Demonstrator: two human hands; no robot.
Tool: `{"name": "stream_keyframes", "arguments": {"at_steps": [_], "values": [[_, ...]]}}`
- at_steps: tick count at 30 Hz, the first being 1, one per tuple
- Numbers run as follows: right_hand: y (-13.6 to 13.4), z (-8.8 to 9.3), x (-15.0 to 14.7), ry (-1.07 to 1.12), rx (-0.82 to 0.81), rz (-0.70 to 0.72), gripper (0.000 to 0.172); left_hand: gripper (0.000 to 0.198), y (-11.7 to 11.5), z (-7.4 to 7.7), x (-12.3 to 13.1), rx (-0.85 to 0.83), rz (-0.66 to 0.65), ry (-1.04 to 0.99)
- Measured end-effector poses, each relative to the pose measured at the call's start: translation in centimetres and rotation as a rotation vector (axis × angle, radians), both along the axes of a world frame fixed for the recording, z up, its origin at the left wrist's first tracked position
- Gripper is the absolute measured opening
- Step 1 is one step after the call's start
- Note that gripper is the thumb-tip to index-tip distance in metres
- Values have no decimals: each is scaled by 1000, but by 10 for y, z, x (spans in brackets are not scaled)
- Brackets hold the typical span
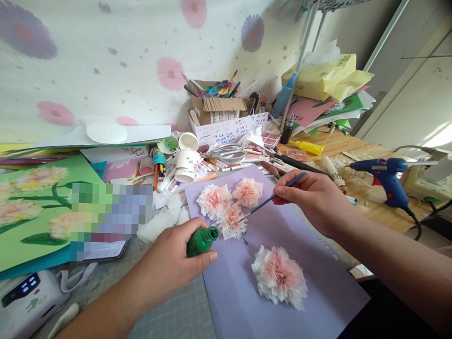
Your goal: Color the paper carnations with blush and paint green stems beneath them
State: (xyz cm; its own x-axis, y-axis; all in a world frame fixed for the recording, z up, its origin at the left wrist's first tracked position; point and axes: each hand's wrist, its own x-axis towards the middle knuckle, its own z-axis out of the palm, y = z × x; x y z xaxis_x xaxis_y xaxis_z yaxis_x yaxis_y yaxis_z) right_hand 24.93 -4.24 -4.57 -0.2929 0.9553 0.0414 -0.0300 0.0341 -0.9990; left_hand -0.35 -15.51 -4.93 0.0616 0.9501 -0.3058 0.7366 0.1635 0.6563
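Observation:
My left hand (174,252) is wrapped round a small green paint bottle (201,242), uncapped and tilted with its mouth up to the right. In my right hand (310,197) a thin blue paintbrush (265,204) is pinched, its tip pointing down-left at the edge of a pink and white tissue-paper flower (232,220). That flower sits in a cluster with two others on a sheet of purple paper (240,298). A larger tissue-paper flower (280,276) lies nearer me. Just below the brush tip, a short green painted mark (245,239) shows on the sheet.
At left lies a green sheet with paper flowers (81,167), beside a partly blurred phone (106,250) and a white power bank (32,301). Paper cups (187,165), pens and a cardboard box (220,107) crowd the back. A blue glue gun (389,175) stands at right.

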Motion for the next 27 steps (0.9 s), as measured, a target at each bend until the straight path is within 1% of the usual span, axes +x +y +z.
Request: {"name": "stream_keyframes", "arguments": {"at_steps": [8, 14, 20, 27], "values": [[-2, 0, -6, 50, -30, 3, 29, 19, 0, 2, -1, -2, 5, -2], [-1, -1, -3, 50, -33, 1, 29, 22, 2, 0, -1, 26, 0, 2], [0, -1, -5, 41, -51, 4, 31, 19, 1, 3, 0, 16, 1, 7], [1, -1, -8, 78, -88, 4, 30, 22, 2, 3, 0, -8, 3, 8]]}}
